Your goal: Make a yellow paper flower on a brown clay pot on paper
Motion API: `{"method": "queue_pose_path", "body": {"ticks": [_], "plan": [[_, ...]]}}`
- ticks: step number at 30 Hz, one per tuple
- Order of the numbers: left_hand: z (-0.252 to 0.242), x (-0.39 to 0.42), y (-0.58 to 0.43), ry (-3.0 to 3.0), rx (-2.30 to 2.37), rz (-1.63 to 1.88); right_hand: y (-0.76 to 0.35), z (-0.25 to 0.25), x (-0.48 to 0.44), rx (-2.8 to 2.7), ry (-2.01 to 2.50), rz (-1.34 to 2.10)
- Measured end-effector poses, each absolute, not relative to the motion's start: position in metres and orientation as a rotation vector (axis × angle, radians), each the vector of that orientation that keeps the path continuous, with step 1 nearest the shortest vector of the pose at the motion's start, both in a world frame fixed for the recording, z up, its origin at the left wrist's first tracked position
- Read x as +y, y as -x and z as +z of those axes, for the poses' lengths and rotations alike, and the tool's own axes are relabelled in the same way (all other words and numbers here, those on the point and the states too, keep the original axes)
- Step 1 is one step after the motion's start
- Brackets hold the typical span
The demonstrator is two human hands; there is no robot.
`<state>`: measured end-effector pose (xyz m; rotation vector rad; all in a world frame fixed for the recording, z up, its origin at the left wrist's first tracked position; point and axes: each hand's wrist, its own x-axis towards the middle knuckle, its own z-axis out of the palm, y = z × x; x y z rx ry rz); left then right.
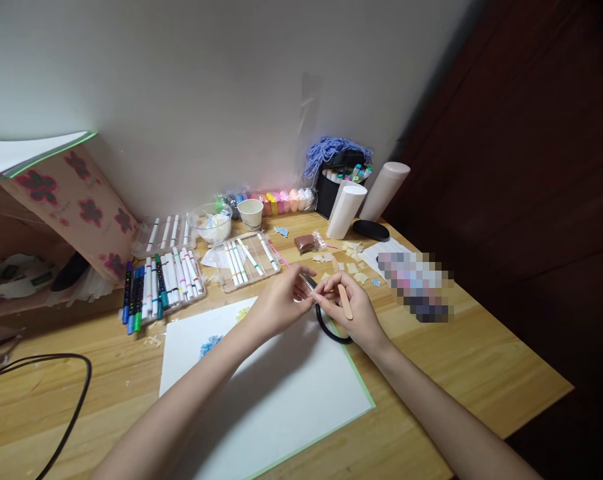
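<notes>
My left hand (281,298) is closed, its fingers curled around the shiny metal part of what look like scissors (309,281). A black loop like their handle (331,331) shows below my right hand (354,310). That hand is closed too, with a flat wooden craft stick (345,302) held among its fingers. Thumb and fingertips of both hands meet; any small piece between them is hidden. Under the hands lies a white sheet (281,393) with a green edge. A blue crumbly patch (211,345) and a yellow one (242,313) are on it.
Markers (174,277) and an open marker case (248,260) lie left. Behind are a clear bowl (215,227), a paper cup (251,212), coloured clay packs (281,202) and a brown clay pack (306,243). White cylinders (347,212) stand right. A black cable (81,393) crosses the left side.
</notes>
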<state>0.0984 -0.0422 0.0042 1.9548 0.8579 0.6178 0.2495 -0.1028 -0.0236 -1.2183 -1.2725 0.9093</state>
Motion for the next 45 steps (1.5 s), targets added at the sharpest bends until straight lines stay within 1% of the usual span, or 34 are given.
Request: {"method": "queue_pose_path", "body": {"ticks": [4,14,18,22,26,29,32,34,36,38,40,45], "plan": [[0.009,-0.046,-0.099,-2.041,0.832,0.589,-0.249,-0.024,-0.103,-1.285,1.198,0.883],[0.013,-0.048,-0.096,-1.93,0.83,0.631,-0.25,-0.023,-0.104,-1.224,1.156,0.898],[0.011,-0.048,-0.098,-1.83,0.89,0.653,-0.247,-0.021,-0.105,-1.182,1.17,0.876],[0.008,-0.051,-0.102,-1.687,0.882,0.583,-0.243,-0.018,-0.105,-1.113,1.15,0.838],[0.009,-0.049,-0.102,-1.582,0.908,0.623,-0.243,-0.019,-0.106,-1.154,1.174,0.814],[0.016,-0.042,-0.094,-1.591,0.967,0.658,-0.247,-0.023,-0.107,-1.399,1.29,0.752],[0.023,-0.03,-0.08,-1.617,1.03,0.708,-0.245,-0.029,-0.108,-1.876,1.462,0.617],[0.024,-0.022,-0.071,-1.614,1.066,0.707,-0.241,-0.034,-0.108,-2.141,1.506,0.514],[0.022,-0.015,-0.064,-1.599,1.108,0.67,-0.237,-0.035,-0.108,-2.282,1.509,0.461],[0.017,-0.009,-0.06,-1.569,1.135,0.642,-0.24,-0.033,-0.109,-2.313,1.497,0.457],[0.012,-0.005,-0.057,-1.551,1.147,0.626,-0.25,-0.028,-0.109,-2.231,1.552,0.467],[0.008,0.0,-0.053,-1.575,1.127,0.622,-0.286,-0.025,-0.115,-1.913,1.971,0.436]]}}
